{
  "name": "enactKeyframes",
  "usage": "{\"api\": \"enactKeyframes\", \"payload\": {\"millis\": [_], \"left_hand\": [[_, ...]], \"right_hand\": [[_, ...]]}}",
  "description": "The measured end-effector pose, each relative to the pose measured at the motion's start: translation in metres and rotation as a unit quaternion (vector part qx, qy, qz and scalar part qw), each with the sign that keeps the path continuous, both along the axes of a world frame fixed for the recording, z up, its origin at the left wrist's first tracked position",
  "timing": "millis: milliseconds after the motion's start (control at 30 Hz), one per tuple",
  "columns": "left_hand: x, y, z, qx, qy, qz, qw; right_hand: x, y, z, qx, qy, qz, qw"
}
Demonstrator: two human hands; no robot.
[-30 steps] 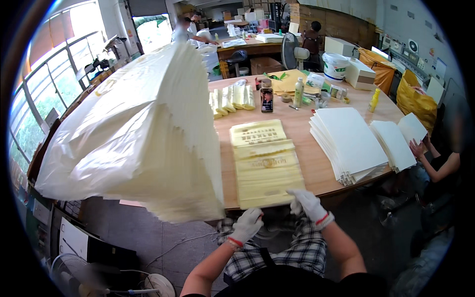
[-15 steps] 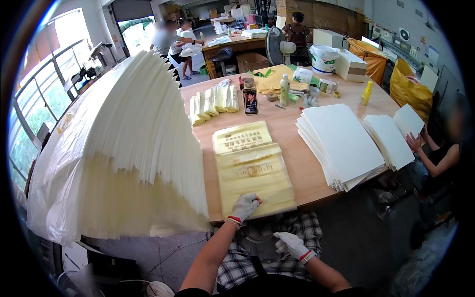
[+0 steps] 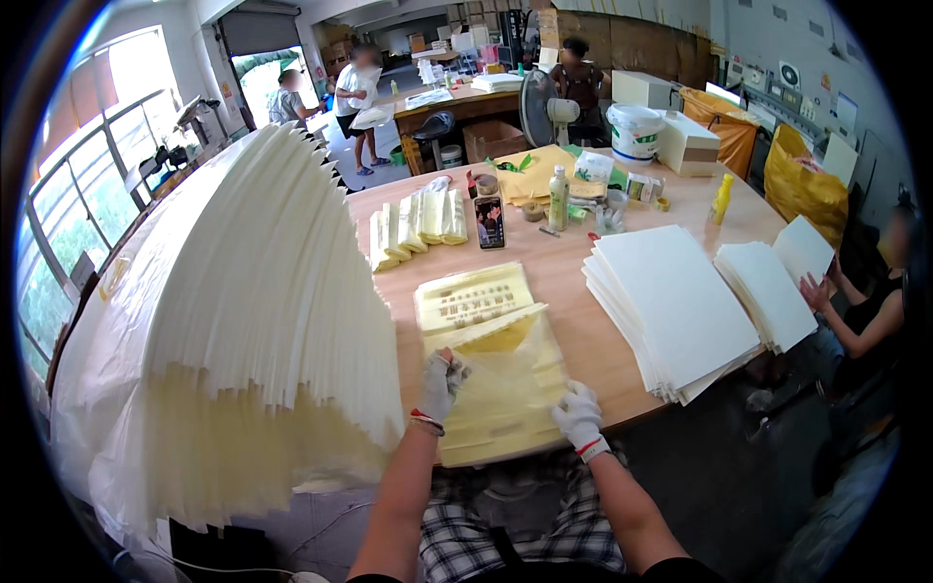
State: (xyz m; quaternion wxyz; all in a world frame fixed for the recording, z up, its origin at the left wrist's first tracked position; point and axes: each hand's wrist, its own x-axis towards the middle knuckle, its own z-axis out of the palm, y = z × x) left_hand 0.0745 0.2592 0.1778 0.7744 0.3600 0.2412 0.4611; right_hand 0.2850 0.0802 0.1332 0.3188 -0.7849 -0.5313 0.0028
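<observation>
At the near edge of the round wooden table (image 3: 554,282), a stack of pale yellow plastic bags (image 3: 491,374) is lying just beside a tall fanned pile of cream bags (image 3: 243,321). The white-gloved left hand (image 3: 439,384) is pinching the top bag's left edge, lifting it open. The white-gloved right hand (image 3: 578,416) is gripping its lower right corner. Bare tabletop is showing between the stack and the white sheet pile (image 3: 671,306).

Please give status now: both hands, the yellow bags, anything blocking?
Left hand pinching top yellow bag's left edge. Right hand on its lower right corner. Bag mouth lifted open. Tall fanned stack of white sheets crowding left side.
</observation>
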Motion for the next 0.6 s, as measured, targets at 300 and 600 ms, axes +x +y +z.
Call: {"api": "enactKeyframes", "payload": {"millis": [300, 600], "left_hand": [[0.052, -0.056, 0.085, 0.133, 0.251, -0.118, 0.952], [0.031, -0.098, 0.107, 0.397, 0.434, -0.021, 0.808]], "right_hand": [[-0.056, 0.052, 0.035, -0.052, 0.132, 0.202, 0.969], [-0.047, -0.011, 0.040, -0.074, 0.181, 0.288, 0.937]]}}
